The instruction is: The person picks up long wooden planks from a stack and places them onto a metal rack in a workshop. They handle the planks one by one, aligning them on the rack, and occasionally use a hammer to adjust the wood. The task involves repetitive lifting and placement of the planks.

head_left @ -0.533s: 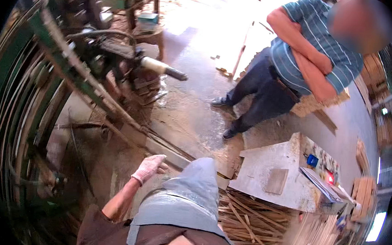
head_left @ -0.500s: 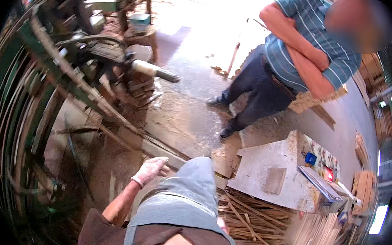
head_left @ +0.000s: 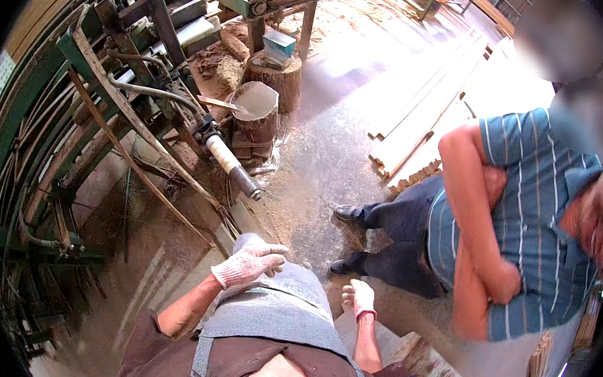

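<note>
My left hand (head_left: pixel 249 263), in a pale knit work glove, hovers over the front of my grey apron (head_left: pixel 281 314). Its fingers point to the right and hold nothing. On the other side of the apron is my right hand (head_left: pixel 359 297), gloved too, its fingers loosely bent and a little apart with nothing in them. A green machine frame (head_left: pixel 89 48) with hoses curves along the left. From it a white and dark cylinder (head_left: pixel 229 165) juts toward me, beyond my left hand and not touching it.
A person in a striped teal shirt (head_left: pixel 483 224) stands close at the right, arms crossed. Wooden strips (head_left: pixel 418 144) lie on the floor behind. A pale bucket (head_left: pixel 257 102) and a tree stump (head_left: pixel 281 80) carrying a small blue box (head_left: pixel 279 45) stand beyond the cylinder. A cluttered worktable (head_left: pixel 382 336) is at lower right.
The view has turned to the right, away from the wood strips below the worktable. My right hand has come up into sight, and my left hand has moved further over the apron with its fingers straighter.
</note>
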`<action>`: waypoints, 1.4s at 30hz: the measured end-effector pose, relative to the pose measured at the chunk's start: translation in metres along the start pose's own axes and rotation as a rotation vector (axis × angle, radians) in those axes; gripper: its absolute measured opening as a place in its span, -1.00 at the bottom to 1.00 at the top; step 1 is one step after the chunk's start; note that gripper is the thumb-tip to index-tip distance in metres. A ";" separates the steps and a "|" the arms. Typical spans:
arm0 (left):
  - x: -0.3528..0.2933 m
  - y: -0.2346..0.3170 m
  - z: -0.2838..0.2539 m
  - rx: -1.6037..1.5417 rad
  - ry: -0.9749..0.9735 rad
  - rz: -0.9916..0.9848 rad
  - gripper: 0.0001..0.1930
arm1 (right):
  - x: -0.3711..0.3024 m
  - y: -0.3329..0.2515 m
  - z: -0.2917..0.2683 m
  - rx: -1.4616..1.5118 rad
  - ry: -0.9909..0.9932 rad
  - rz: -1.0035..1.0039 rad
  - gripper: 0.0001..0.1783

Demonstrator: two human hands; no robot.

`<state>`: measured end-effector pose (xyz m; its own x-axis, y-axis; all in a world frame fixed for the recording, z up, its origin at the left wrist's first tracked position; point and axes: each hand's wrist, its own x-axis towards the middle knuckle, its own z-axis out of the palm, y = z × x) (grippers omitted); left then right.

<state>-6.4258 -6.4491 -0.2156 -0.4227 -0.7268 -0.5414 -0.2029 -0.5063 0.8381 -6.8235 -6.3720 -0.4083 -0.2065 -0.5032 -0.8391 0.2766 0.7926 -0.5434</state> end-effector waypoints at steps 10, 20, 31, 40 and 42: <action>0.160 0.121 -0.035 0.521 -0.142 0.040 -0.39 | 0.074 -0.101 0.026 -0.338 -0.010 0.026 -0.62; 0.378 0.278 -0.159 0.931 -0.168 0.145 -0.37 | 0.232 -0.074 0.009 -0.669 0.207 -0.053 -0.69; 0.595 0.366 -0.191 0.786 -0.204 0.275 -0.44 | 0.402 -0.285 0.122 -0.844 0.001 -0.013 -0.56; 0.774 0.265 -0.372 0.179 -0.303 -0.150 -0.71 | 0.492 -0.624 0.156 -0.272 0.020 0.196 -0.70; 0.799 0.268 -0.393 -0.648 -0.090 -0.523 -0.64 | 0.517 -0.675 0.156 -0.091 0.063 0.145 -0.71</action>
<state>-6.4712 -7.3478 -0.4501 -0.4897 -0.2982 -0.8193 0.1439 -0.9545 0.2613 -6.9710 -7.2206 -0.4793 -0.2297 -0.3614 -0.9037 0.2219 0.8846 -0.4102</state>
